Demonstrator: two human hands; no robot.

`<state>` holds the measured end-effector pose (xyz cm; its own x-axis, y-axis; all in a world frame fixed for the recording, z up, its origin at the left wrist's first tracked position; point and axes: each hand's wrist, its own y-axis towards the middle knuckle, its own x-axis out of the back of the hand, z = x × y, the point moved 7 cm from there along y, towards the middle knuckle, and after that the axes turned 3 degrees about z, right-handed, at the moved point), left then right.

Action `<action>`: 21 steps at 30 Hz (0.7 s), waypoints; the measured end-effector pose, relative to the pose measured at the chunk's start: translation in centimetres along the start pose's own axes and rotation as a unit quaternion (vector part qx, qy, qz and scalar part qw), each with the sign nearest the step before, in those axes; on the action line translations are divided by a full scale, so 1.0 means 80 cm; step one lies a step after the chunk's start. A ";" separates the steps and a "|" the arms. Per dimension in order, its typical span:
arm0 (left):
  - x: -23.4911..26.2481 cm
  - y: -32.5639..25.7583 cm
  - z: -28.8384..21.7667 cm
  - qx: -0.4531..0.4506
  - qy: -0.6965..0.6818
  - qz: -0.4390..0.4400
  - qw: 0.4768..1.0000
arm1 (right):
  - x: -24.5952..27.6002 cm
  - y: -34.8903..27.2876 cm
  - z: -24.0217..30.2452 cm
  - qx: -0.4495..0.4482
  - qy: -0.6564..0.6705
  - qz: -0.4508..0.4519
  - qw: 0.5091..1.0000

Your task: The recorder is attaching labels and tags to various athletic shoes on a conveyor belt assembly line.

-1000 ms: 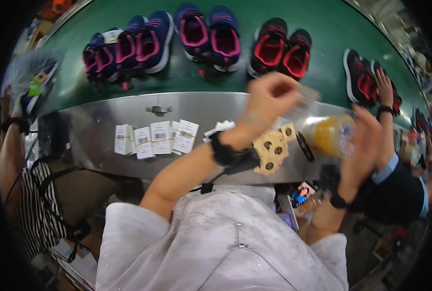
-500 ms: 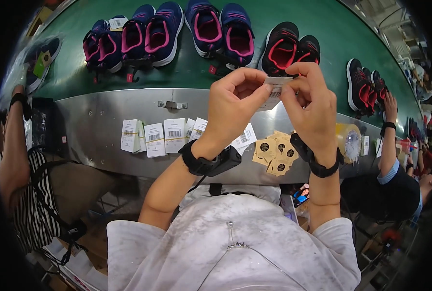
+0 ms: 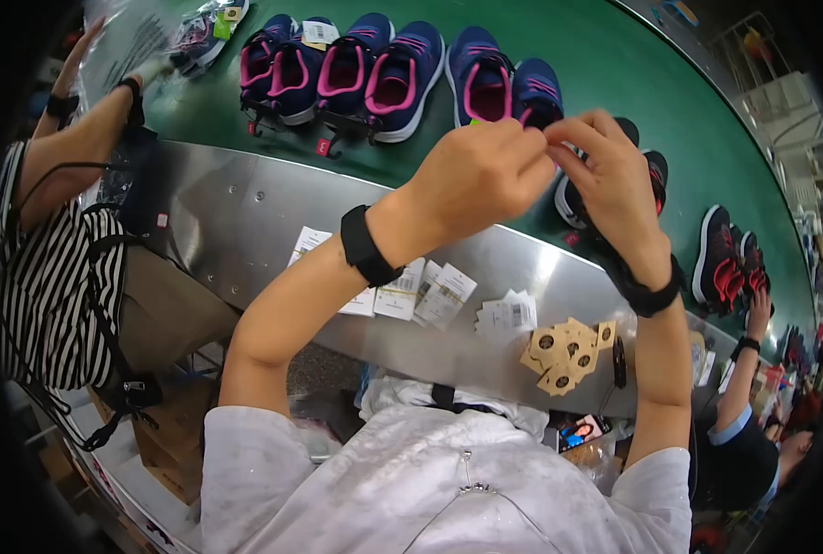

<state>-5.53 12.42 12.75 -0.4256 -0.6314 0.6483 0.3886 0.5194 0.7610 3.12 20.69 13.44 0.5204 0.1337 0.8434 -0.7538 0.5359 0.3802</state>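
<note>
Something small, hidden by the fingertips, is pinched between the left hand point(image 3: 481, 180) and right hand point(image 3: 610, 180), both grips closed, above navy-and-pink shoes point(image 3: 495, 88) on the green belt point(image 3: 615, 65), beyond the steel counter point(image 3: 245, 222) strewn with paper tags point(image 3: 435, 291).

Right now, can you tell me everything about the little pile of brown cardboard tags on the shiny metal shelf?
The pile of brown cardboard tags lies flat on the shiny metal shelf, beside white paper labels. The tags look like small squarish card pieces, each with a dark round spot, overlapping loosely at different angles. Neither hand touches them.
</note>
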 end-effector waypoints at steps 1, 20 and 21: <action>-0.006 -0.006 0.028 0.082 -0.059 0.017 0.995 | -0.008 0.015 0.008 -0.007 -0.033 -0.008 0.999; -0.137 -0.103 0.405 0.399 -0.082 0.508 0.759 | -0.235 0.282 -0.095 0.178 -0.285 0.186 0.923; -0.136 -0.107 0.404 0.401 -0.084 0.508 0.758 | -0.237 0.282 -0.086 0.193 -0.268 0.167 0.929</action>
<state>-30.67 33.45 -0.01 -0.3636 0.3767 0.8520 -0.0066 0.9135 -0.4067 -20.98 35.96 3.39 0.0342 -0.2509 0.9674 -0.9790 0.1864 0.0829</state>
